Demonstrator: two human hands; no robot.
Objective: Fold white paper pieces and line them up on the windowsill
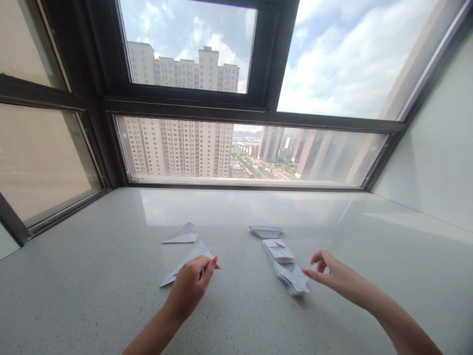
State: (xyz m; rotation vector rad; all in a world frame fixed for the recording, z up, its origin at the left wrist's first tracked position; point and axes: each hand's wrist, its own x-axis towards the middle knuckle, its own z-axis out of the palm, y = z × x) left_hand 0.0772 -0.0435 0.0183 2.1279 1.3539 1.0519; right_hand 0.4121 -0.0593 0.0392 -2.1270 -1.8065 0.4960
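Note:
My left hand (192,283) is closed, thumb and fingers drawn together, over the right end of a white folded paper airplane (186,260). Whether the fingers grip that paper is hidden. Behind it lies another paper airplane (182,233), pointed and apart from the hand. My right hand (332,276) is open, with thumb and forefinger apart and nothing between them. Its thumb tip is close to a stack of folded white papers (291,280). Touching that stack at the back is a square folded paper piece (278,250), and beyond it a flat folded paper (265,230).
Everything lies on a speckled white stone sill (236,315). Dark window frames (244,186) bound it at the back and left, and a white wall (428,148) at the right. Tall buildings (185,148) show through the glass.

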